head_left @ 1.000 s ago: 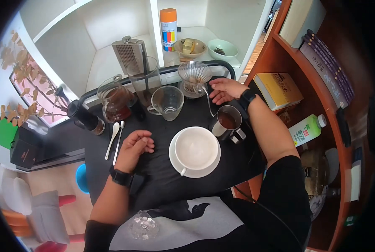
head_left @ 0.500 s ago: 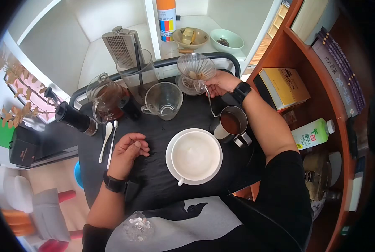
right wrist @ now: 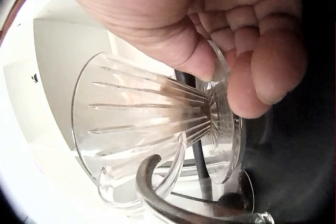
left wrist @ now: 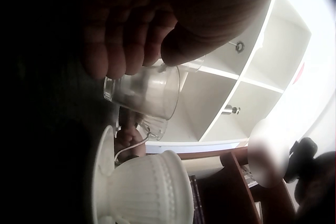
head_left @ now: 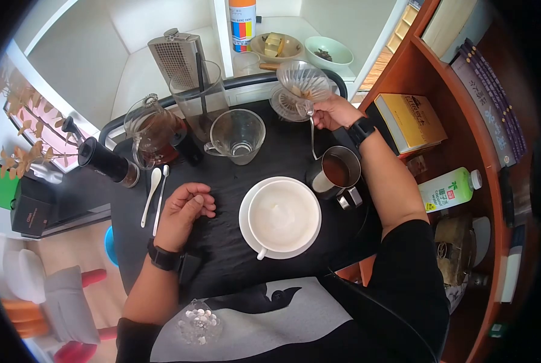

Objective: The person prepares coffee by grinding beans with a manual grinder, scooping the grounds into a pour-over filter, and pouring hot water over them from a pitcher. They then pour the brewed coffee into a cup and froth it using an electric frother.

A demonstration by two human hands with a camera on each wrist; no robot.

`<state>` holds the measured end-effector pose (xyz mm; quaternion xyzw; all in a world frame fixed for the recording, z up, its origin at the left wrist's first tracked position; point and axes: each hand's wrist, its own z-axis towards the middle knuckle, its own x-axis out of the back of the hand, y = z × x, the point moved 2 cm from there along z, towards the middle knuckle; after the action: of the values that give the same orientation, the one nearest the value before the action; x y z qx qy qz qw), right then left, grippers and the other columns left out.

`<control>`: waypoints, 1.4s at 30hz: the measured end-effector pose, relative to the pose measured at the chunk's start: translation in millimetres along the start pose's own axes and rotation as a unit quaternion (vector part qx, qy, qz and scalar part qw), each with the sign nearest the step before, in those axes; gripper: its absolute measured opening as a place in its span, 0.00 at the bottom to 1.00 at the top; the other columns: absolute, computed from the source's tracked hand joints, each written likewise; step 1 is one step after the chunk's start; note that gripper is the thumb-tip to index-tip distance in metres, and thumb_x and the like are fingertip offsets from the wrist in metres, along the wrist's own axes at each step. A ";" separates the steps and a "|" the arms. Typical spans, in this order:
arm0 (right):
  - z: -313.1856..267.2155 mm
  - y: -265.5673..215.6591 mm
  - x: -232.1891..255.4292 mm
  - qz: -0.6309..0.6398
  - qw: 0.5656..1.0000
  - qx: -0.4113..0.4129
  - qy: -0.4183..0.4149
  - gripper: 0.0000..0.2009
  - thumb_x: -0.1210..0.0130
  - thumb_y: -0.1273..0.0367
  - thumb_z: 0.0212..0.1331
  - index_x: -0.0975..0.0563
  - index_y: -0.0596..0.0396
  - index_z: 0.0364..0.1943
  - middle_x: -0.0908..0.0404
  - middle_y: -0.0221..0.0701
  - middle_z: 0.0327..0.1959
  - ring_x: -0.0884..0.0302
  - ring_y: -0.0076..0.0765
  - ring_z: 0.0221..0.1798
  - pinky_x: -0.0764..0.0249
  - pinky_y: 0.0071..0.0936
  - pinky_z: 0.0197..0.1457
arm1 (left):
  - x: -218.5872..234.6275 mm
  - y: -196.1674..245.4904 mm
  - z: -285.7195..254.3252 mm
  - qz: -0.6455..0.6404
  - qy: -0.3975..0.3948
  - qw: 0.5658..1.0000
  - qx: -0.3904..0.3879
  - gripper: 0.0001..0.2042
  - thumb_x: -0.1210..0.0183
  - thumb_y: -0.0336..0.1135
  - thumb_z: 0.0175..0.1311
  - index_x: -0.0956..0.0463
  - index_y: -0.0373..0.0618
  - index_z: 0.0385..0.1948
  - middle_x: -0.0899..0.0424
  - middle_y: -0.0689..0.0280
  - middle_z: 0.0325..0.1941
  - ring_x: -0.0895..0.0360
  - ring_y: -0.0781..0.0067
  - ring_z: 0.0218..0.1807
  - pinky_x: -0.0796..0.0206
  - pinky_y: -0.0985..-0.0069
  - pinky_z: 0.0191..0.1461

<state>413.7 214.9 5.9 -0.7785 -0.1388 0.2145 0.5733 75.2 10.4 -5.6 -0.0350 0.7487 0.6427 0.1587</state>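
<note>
My right hand [head_left: 338,114] pinches the low base flange of a clear ribbed glass coffee dripper [head_left: 304,80] between thumb and fingers, as the right wrist view shows. Brown stains mark the bottom of its cone. Below that hand stands a steel gooseneck pot [head_left: 337,168] with brown liquid inside; its thin spout rises beside the dripper. My left hand [head_left: 189,209] rests on the black table [head_left: 216,248], fingers loosely curled, holding nothing. To its right a wide white cup [head_left: 284,215] sits on a white saucer [head_left: 244,233]. Behind it stands a glass mug [head_left: 239,136].
Left of the left hand lie a white spoon [head_left: 151,196] and a thin white stick [head_left: 161,202]. A black hand grinder [head_left: 104,158], a glass pot of brown liquid [head_left: 152,136] and a tall glass cylinder [head_left: 198,100] stand behind. A black rail [head_left: 246,80] edges the table's back.
My right hand has reached the dripper, taken hold of its base and shifted it to the right, away from the glass mug. The left hand has stayed on the table.
</note>
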 end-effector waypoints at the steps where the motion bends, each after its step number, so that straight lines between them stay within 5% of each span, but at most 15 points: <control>1: -1.1 -2.7 1.1 -0.001 1.000 0.000 0.000 0.06 0.50 0.69 0.57 0.30 0.56 0.35 0.24 0.29 0.23 0.24 0.24 0.21 0.28 0.19 0.20 | 0.0 -0.1 0.2 0.000 -0.001 1.000 0.000 0.09 0.53 0.31 0.64 0.30 0.40 0.43 0.23 0.65 0.35 0.25 0.75 0.36 0.31 0.76 0.42; 7: -5.4 -22.2 3.2 -0.005 0.996 0.028 0.082 0.06 0.51 0.71 0.54 0.28 0.58 0.34 0.25 0.29 0.21 0.29 0.23 0.20 0.31 0.18 0.22 | -1.1 0.5 0.3 0.019 -0.002 1.000 0.000 0.09 0.53 0.31 0.64 0.30 0.40 0.43 0.24 0.65 0.34 0.26 0.75 0.36 0.31 0.77 0.41; 15: 3.8 -21.2 5.6 -0.028 0.999 -0.002 0.032 0.06 0.51 0.69 0.58 0.30 0.54 0.36 0.24 0.28 0.22 0.26 0.21 0.21 0.27 0.19 0.23 | -2.2 0.6 -0.3 0.036 -0.006 0.999 -0.002 0.09 0.54 0.30 0.64 0.30 0.40 0.43 0.24 0.65 0.35 0.26 0.76 0.36 0.32 0.78 0.42; 24: 0.6 -45.4 -7.5 -0.010 0.996 0.056 0.071 0.05 0.49 0.71 0.53 0.28 0.56 0.33 0.25 0.28 0.20 0.28 0.21 0.19 0.32 0.17 0.20 | -3.6 1.3 0.4 0.031 -0.001 1.000 -0.001 0.09 0.52 0.28 0.63 0.29 0.38 0.42 0.23 0.65 0.34 0.26 0.78 0.35 0.31 0.80 0.41; 27: -0.3 -53.2 -6.0 -0.016 0.996 0.056 0.061 0.08 0.49 0.68 0.57 0.30 0.56 0.36 0.25 0.29 0.23 0.28 0.22 0.21 0.30 0.18 0.23 | -2.6 -0.5 1.3 0.027 -0.008 1.000 0.001 0.11 0.52 0.28 0.63 0.32 0.39 0.46 0.24 0.65 0.35 0.26 0.77 0.36 0.31 0.80 0.41; 30: -4.3 -62.5 -10.0 -0.005 0.992 0.102 0.076 0.05 0.49 0.69 0.54 0.29 0.56 0.27 0.24 0.30 0.21 0.28 0.22 0.20 0.31 0.17 0.21 | -8.2 4.8 2.4 0.006 0.008 1.000 -0.018 0.18 0.52 0.29 0.62 0.39 0.44 0.54 0.26 0.63 0.39 0.26 0.75 0.39 0.31 0.78 0.42; 35: -18.5 -73.5 -14.1 -0.004 0.988 0.107 0.113 0.05 0.51 0.70 0.54 0.30 0.55 0.26 0.24 0.31 0.21 0.30 0.23 0.19 0.32 0.18 0.22 | -19.9 23.9 14.2 0.113 0.022 0.991 -0.064 0.27 0.52 0.28 0.61 0.50 0.49 0.62 0.31 0.61 0.45 0.27 0.73 0.40 0.31 0.79 0.40; 37: -22.9 -74.5 -8.3 0.015 0.991 0.100 0.091 0.07 0.47 0.68 0.55 0.30 0.54 0.35 0.24 0.28 0.23 0.29 0.20 0.20 0.31 0.16 0.22 | -25.0 33.4 24.3 0.142 0.027 0.988 -0.055 0.26 0.52 0.30 0.61 0.49 0.47 0.62 0.30 0.62 0.43 0.27 0.74 0.39 0.32 0.80 0.39; 42: -41.0 -74.6 -10.0 0.013 0.988 0.125 0.091 0.05 0.48 0.70 0.55 0.30 0.54 0.32 0.24 0.30 0.22 0.29 0.22 0.20 0.31 0.17 0.20 | -28.6 34.7 54.0 0.192 0.060 0.979 -0.037 0.18 0.52 0.34 0.63 0.39 0.41 0.54 0.26 0.65 0.37 0.26 0.77 0.34 0.32 0.82 0.36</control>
<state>427.5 198.7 88.9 -0.7186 -0.0483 0.1661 0.6736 103.9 64.6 28.9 0.0653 0.7255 0.6850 -0.0147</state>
